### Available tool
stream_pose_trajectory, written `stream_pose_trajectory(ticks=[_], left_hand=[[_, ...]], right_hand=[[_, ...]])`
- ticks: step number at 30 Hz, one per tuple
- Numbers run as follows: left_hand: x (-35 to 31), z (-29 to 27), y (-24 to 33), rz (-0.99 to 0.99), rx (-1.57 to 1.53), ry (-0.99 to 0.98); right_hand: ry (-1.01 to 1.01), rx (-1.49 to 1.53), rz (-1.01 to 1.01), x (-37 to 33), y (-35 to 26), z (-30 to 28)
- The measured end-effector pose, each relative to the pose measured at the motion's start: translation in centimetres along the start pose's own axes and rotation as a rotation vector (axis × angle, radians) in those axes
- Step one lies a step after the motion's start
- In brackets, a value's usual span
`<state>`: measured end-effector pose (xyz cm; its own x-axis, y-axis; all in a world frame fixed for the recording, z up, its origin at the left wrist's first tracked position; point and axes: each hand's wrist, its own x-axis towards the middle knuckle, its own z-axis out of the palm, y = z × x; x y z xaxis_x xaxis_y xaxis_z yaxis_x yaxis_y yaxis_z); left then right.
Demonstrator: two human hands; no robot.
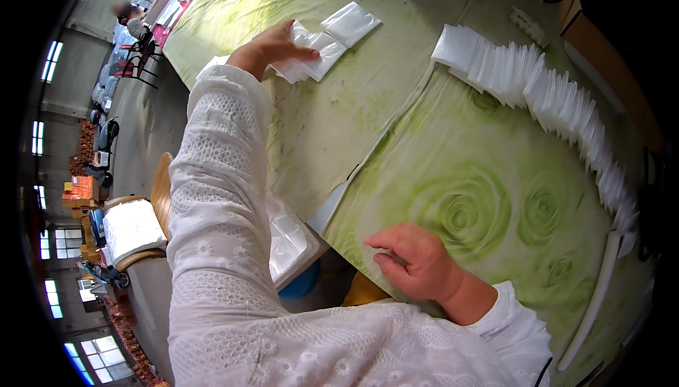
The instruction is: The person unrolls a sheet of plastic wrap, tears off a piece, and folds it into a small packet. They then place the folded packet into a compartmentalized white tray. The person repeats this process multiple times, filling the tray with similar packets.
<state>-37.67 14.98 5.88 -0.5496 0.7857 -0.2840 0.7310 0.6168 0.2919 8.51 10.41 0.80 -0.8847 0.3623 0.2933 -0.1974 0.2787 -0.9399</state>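
Head view: left hand (272,47) lies flat, fingers spread, on small white bags (318,51); right hand (417,260), loosely curled and empty, rests nearer on the green tablecloth (460,175). Lifting one bag cleanly would need a light pinch.

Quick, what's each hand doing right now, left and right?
Left hand: open, fingers flat on the small pile of white packets, not gripping.
Right hand: loosely curled, fingertips on the green rose-print tablecloth, holding nothing.

The left hand (272,47) hides part of the white packets (318,51); the far seated person (131,19) is blurred.
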Motion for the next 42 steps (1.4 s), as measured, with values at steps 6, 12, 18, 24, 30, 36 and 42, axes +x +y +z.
stream_pose_trajectory(ticks=[6, 12, 18, 24, 30, 36, 42], left_hand=[[-4.4, 1.6, 4.3, -0.003, 0.127, -0.045], [-10.1, 5.4, 5.4, 0.066, -0.017, 0.008], [-14.8, 7.2, 5.8, -0.014, -0.106, 0.053], [-13.3, 7.8, 4.4, -0.033, -0.318, -0.024], [-14.3, 8.1, 6.4, -0.064, -0.299, 0.065], [-13.7, 8.3, 6.0, -0.09, -0.39, -0.043], [-16.5, 8.6, 8.7, -0.061, -0.33, 0.215]], right_hand=[[0.016, -0.012, -0.035, 0.0, -0.1, 0.1], [0.012, 0.056, 0.066, -0.4, -0.3, 0.1], [0.098, 0.193, 0.132, -0.4, -0.2, 0.3], [0.055, 0.199, 0.118, -0.9, 0.6, 0.5], [0.039, 0.175, 0.127, -1.0, 0.3, 0.3], [0.009, 0.146, 0.146, -1.1, 0.3, 0.3], [0.029, 0.2, 0.106, -1.1, 1.5, 0.6]])
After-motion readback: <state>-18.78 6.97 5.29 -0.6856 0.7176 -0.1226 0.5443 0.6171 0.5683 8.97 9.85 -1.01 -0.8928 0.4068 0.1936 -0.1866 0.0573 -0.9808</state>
